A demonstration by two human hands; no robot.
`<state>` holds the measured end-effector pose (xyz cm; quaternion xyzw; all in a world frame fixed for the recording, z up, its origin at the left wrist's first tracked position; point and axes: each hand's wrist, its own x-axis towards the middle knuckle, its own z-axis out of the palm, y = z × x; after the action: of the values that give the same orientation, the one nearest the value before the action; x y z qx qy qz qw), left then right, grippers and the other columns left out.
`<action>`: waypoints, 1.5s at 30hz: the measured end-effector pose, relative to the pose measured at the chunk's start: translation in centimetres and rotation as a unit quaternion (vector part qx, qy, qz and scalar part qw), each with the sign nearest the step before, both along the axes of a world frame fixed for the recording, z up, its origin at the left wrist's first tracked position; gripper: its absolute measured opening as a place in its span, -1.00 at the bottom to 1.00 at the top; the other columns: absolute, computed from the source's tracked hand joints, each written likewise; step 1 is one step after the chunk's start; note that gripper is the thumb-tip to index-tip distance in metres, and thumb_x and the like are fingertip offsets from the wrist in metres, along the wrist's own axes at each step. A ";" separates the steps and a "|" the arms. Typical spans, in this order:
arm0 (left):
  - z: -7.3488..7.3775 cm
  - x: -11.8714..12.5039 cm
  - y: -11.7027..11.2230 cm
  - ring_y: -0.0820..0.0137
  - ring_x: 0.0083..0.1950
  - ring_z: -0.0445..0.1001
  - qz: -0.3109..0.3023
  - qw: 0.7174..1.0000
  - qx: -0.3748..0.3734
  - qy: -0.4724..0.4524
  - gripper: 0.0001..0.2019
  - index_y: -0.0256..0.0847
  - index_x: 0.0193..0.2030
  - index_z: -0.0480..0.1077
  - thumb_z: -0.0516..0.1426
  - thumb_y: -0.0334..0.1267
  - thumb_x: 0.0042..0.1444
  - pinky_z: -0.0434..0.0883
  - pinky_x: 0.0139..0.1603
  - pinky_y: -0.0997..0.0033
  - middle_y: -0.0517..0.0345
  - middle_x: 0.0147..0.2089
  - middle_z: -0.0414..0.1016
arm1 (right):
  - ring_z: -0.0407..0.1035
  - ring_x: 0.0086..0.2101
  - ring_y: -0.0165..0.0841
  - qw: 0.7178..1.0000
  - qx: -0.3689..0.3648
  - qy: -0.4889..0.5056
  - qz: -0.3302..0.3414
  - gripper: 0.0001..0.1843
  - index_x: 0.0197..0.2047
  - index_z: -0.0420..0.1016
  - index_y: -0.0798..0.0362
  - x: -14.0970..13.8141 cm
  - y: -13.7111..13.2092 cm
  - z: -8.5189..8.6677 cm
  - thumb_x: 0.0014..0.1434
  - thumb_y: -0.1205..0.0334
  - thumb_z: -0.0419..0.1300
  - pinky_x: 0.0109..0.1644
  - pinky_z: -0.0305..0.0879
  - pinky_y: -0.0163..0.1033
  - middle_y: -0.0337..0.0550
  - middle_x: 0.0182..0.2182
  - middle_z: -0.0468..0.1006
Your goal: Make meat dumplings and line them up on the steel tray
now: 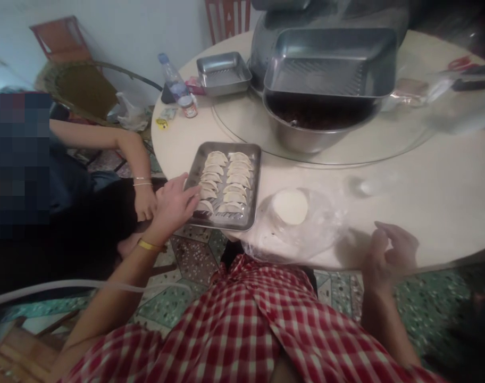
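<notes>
Left hand touches the dumpling tray; right hand hovers empty

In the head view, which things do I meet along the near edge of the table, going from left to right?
left hand → tray of dumplings → stack of round wrappers in a plastic bag → right hand

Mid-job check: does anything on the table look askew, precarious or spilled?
The dumpling tray sits right at the near edge of the table, its left corner seemingly overhanging by the left hand. Further back, a large steel pan rests tilted on the bowl of dark filling. Nothing looks spilled.
</notes>
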<state>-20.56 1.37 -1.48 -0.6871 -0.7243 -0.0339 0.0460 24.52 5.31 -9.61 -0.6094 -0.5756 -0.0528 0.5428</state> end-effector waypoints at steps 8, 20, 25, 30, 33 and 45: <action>-0.2 -0.4 1.8 -0.01 0.35 0.17 -0.028 0.999 0.026 -0.024 -0.57 -0.10 0.16 0.45 -0.07 -0.05 0.31 0.20 0.22 -0.08 -0.15 0.38 0.20 | 0.48 -0.20 -0.17 1.000 -0.001 0.005 -0.014 -0.77 -0.22 0.62 0.07 0.5 -0.5 -0.6 0.22 0.18 0.15 -0.06 0.43 0.06 -0.02 -0.31 0.59; -1.2 -1.0 6.0 0.00 0.34 0.21 -0.045 0.998 0.040 0.002 -0.57 -0.11 0.11 0.50 -0.06 -0.01 0.31 0.21 0.24 -0.11 -0.18 0.35 0.24 | 0.44 -0.15 -0.17 0.998 -0.030 0.053 0.016 -0.77 -0.13 0.61 0.06 0.8 -1.0 -1.4 0.26 0.18 0.16 -0.01 0.38 0.06 0.00 -0.23 0.56; -0.6 -1.1 7.6 -0.01 0.38 0.16 -0.020 0.999 0.044 -0.004 -0.53 -0.13 0.20 0.43 -0.03 0.01 0.29 0.20 0.25 -0.12 -0.23 0.39 0.19 | 0.43 -0.14 -0.19 0.997 -0.037 0.061 0.020 -0.77 -0.14 0.61 0.06 0.8 -1.1 -1.5 0.26 0.16 0.16 0.00 0.37 0.03 0.00 -0.23 0.55; -0.9 -1.3 9.6 -0.08 0.41 0.11 0.007 1.000 0.014 0.010 -0.49 -0.14 0.26 0.37 -0.03 0.03 0.29 0.16 0.26 -0.19 -0.26 0.43 0.12 | 0.43 -0.16 -0.20 0.997 -0.034 0.063 0.017 -0.78 -0.15 0.60 0.06 0.4 -1.0 -1.0 0.26 0.17 0.17 -0.02 0.37 0.02 -0.04 -0.24 0.55; -1.1 -1.4 9.9 -0.09 0.42 0.10 0.011 1.000 0.004 0.019 -0.50 -0.14 0.24 0.40 -0.03 0.02 0.28 0.14 0.28 -0.18 -0.24 0.43 0.11 | 0.43 -0.18 -0.22 0.998 -0.024 0.062 0.016 -0.79 -0.16 0.60 0.06 0.4 -0.9 -1.1 0.25 0.18 0.18 -0.04 0.38 -0.02 -0.05 -0.25 0.55; -1.1 -1.6 9.9 -0.16 0.40 0.10 0.000 1.000 0.009 0.005 -0.48 -0.21 0.21 0.42 -0.04 0.03 0.28 0.13 0.28 -0.25 -0.29 0.43 0.11 | 0.44 -0.19 -0.22 0.997 -0.031 0.065 0.010 -0.79 -0.18 0.60 0.06 0.2 -0.8 -0.7 0.25 0.19 0.16 -0.04 0.38 -0.01 -0.04 -0.27 0.54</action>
<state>-22.12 11.27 -2.58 -0.6870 -0.7235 -0.0375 0.0558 24.73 4.47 -10.32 -0.6226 -0.5464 0.0101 0.5601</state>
